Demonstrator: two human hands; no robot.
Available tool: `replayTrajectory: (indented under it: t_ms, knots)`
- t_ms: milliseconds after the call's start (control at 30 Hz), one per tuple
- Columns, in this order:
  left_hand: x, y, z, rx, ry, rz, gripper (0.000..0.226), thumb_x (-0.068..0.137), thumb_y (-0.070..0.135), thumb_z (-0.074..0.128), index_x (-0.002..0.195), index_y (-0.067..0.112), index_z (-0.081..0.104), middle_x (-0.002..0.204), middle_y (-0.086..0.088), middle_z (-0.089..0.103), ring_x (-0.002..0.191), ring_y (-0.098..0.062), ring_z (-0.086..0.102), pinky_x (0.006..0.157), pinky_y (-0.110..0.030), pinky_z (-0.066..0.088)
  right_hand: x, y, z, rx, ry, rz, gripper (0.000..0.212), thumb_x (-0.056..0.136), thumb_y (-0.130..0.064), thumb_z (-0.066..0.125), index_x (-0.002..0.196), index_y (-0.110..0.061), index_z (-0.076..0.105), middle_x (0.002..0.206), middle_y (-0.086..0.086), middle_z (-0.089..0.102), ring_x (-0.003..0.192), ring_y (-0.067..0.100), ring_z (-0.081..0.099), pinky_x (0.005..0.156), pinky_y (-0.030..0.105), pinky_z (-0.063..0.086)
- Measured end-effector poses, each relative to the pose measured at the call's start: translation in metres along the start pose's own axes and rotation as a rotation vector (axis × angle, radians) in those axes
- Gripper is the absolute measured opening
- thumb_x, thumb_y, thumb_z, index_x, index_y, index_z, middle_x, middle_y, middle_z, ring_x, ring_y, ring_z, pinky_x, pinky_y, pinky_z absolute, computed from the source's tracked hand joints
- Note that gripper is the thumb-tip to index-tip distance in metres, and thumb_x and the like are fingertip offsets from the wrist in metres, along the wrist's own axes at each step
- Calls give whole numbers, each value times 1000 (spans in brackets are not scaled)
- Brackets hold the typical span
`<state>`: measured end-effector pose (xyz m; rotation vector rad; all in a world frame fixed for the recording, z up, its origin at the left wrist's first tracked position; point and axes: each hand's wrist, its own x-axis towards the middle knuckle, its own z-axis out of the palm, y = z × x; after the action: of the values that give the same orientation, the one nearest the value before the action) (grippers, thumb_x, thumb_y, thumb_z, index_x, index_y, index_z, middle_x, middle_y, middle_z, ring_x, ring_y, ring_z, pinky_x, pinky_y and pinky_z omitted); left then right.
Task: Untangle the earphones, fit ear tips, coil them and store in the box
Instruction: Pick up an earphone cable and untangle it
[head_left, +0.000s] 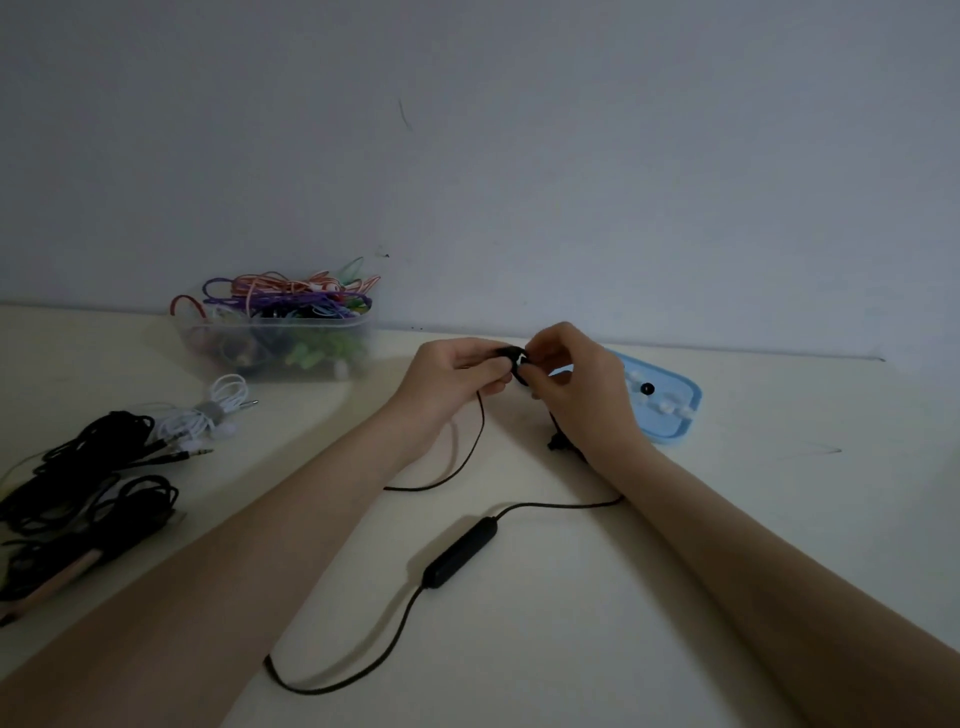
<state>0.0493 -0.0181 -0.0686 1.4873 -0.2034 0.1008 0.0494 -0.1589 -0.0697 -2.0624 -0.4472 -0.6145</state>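
Both hands meet above the table's far middle around a black earbud (516, 358). My left hand (457, 376) pinches the earbud from the left. From the right, my right hand (566, 374) pinches its tip end. The black cable (395, 629) of these earphones trails over the table toward me, with its inline remote (460, 552) lying between my forearms. A second black earbud (558, 442) lies by my right wrist. A light blue tray (670, 415) just right of my hands holds white ear tips and a black one (647, 388).
A clear plastic box (280, 338) stuffed with coloured cables stands at the back left by the wall. A coiled white earphone set (208, 410) and tangled black cables (83, 483) lie at the left. A pinkish pen-like object (52, 584) lies at the left front.
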Motion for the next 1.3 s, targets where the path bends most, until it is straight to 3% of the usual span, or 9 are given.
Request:
replayTrajectory:
  t_ms: [200, 367, 467, 533, 700, 900, 1033, 1200, 1300]
  knots:
    - [0, -1, -1, 158, 41, 44, 17, 84, -5, 60, 96, 3, 68, 77, 1, 68, 64, 1, 62, 72, -14, 51, 2, -2, -2, 115, -8, 80, 9, 84, -3, 63, 82, -11, 59, 72, -3, 63, 54, 3, 61, 56, 10, 46]
    - [0, -2, 0, 228, 52, 37, 15, 82, -3, 63, 91, 8, 68, 82, -4, 68, 77, -15, 64, 83, -26, 52, 2, -2, -2, 108, -21, 51, 8, 83, -2, 64, 85, -9, 66, 78, 1, 64, 60, 3, 62, 61, 7, 45]
    - [0, -3, -1, 244, 71, 33, 15, 81, -2, 65, 87, 11, 68, 82, -7, 69, 78, -19, 64, 85, -31, 52, 2, 0, -1, 59, -29, 20, 8, 82, -4, 66, 85, -11, 67, 82, 0, 64, 69, 6, 63, 66, 10, 48]
    - [1, -4, -2, 227, 77, 29, 14, 81, -2, 65, 86, 11, 69, 81, -7, 69, 77, -19, 64, 83, -30, 53, 3, 2, -1, 82, -37, 34, 8, 82, -6, 67, 84, -14, 67, 81, 0, 66, 76, 13, 65, 73, 19, 52]
    - [1, -3, -2, 230, 36, 38, 17, 83, -1, 63, 97, 7, 68, 83, -4, 68, 75, -10, 63, 76, -17, 52, 5, 7, -4, 350, -59, 191, 18, 87, -3, 57, 79, -14, 68, 76, 10, 71, 74, 25, 69, 82, 38, 56]
    - [0, -5, -3, 259, 26, 60, 24, 83, -3, 61, 105, 7, 67, 98, -8, 69, 85, -9, 63, 90, -22, 48, 4, 6, -7, 537, -140, 292, 10, 86, 3, 58, 88, 0, 68, 79, 10, 68, 68, 17, 67, 73, 23, 56]
    - [1, -5, -3, 294, 25, 88, 24, 83, -3, 62, 98, 14, 68, 89, -1, 69, 77, -1, 64, 85, -14, 48, 3, 8, -7, 543, -180, 298, 12, 85, 2, 60, 91, 0, 70, 83, 15, 70, 72, 18, 68, 79, 26, 56]
    - [1, -6, -4, 311, 41, 72, 17, 83, 0, 64, 96, 9, 70, 82, 4, 68, 75, -1, 63, 85, -18, 48, 2, 7, -8, 531, -177, 319, 14, 85, 2, 60, 95, 2, 70, 88, 19, 70, 76, 20, 68, 82, 24, 55]
    - [0, -8, -2, 343, 77, 81, 17, 82, 3, 66, 86, 19, 70, 80, 3, 69, 77, -9, 64, 88, -25, 49, 2, 7, -7, 520, -166, 328, 12, 85, 1, 61, 94, 2, 70, 87, 18, 70, 76, 22, 68, 81, 24, 56]
